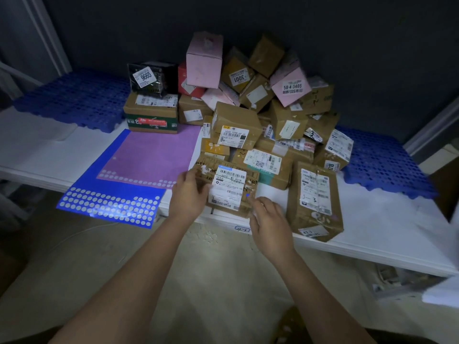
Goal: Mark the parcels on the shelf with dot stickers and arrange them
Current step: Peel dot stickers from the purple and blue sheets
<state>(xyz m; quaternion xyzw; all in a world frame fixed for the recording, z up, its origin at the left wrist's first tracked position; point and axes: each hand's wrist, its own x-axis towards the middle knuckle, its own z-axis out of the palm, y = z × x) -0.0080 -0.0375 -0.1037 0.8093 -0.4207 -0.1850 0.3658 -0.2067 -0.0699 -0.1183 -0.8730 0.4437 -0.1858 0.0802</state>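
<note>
The front parcel (229, 188), a flat brown box with a white shipping label on top, lies at the front edge of the white shelf (387, 227) and serves as the reference here. The left hand (190, 192) grips its left edge, thumb on top and fingers curled round the side. The right hand (269, 219) hovers at its front right corner with fingers loosely bent; whether the fingertips touch the box or pinch anything cannot be told. A small blue dot (247, 195) sits on the parcel top just right of the label, close to the right hand's fingertips. Left of the parcel, a blue sticker sheet (109, 202) overhangs the shelf edge, its lower rows showing pale circles. A purple sheet (154, 157) lies partly over the blue one, behind and left of the parcel, with pale circles along its near edge. Behind the parcel and to its right, a heap of parcels (260, 108) rises against the dark back wall: mostly brown cartons, several pink boxes, one red. Just right of the parcel stands a taller brown carton (315, 202) with a long white label, also at the shelf edge. Behind and far left, a black box marked 9665 (149, 78) rests on a brown carton. Blue grid mats (74, 98) lie on the shelf to the far left and far right of the parcel.
</note>
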